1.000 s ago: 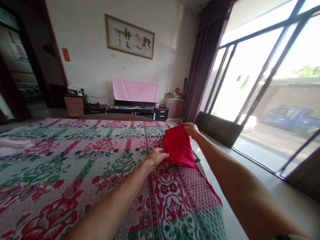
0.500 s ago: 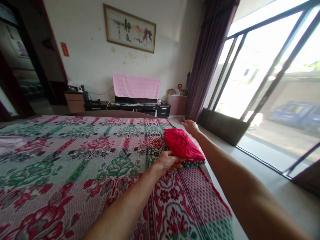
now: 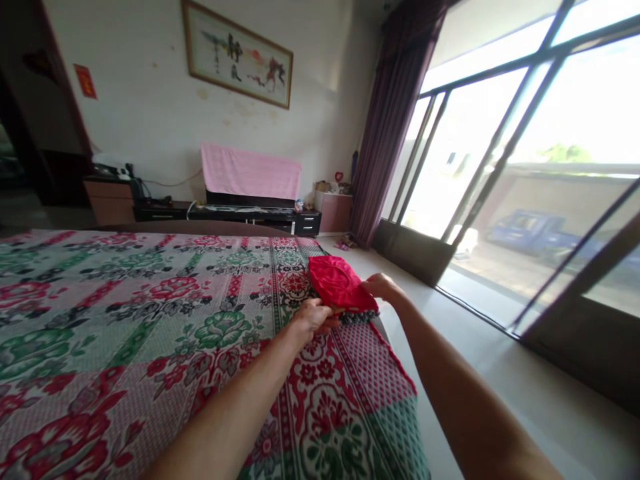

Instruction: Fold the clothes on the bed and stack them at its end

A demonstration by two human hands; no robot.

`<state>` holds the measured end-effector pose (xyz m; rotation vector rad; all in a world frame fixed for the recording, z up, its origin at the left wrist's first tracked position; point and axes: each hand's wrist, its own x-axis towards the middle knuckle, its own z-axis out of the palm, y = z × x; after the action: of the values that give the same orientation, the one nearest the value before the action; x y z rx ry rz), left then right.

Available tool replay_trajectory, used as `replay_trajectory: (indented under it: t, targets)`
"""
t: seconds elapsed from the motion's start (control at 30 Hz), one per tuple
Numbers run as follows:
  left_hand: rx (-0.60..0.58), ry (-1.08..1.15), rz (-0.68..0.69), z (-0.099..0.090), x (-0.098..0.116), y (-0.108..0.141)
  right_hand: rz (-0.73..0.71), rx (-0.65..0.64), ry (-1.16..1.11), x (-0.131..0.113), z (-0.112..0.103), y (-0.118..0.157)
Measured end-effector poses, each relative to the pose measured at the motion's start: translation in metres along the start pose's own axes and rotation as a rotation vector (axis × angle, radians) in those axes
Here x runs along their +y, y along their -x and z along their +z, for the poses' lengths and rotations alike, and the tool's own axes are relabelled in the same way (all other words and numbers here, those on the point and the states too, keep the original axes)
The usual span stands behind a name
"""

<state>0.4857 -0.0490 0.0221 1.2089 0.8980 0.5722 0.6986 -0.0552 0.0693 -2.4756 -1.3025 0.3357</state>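
Observation:
A bright red cloth piece [image 3: 337,280] with a round seam and puckered folds lies near the right edge of a flower-patterned cover [image 3: 175,347]. Dark speckled fabric [image 3: 357,318] shows under its near edge. My left hand [image 3: 314,316] is closed on the near left edge of the red piece, thumb on top and fingers partly tucked beneath. At the right edge of the same piece, my right hand [image 3: 383,288] has its fingers pinched together. Whatever sits between those fingertips is too small to make out.
Beyond the cover stands a low black cabinet [image 3: 165,212] with a pink towel [image 3: 250,173] over a screen. On the right are a purple curtain [image 3: 380,120], a sliding glass door [image 3: 450,200] and pale floor [image 3: 480,373]. Small items [image 3: 343,244] lie on the floor by the curtain.
My right hand has come back from beyond the red cloth to its right edge. My left hand keeps its hold. The whole view has turned a little to the right.

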Motion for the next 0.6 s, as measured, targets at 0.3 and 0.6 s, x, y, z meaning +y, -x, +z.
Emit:
replay_trajectory:
  t: [0.3,0.6]
  targets:
    - [0.042,-0.017,-0.032,0.003,0.0,-0.001,0.058,-0.091,-0.364,0.027,0.005,0.015]
    - [-0.008,-0.216,0.052,-0.002,-0.003,0.006,0.049,0.085,-0.314,0.031,0.017,0.014]
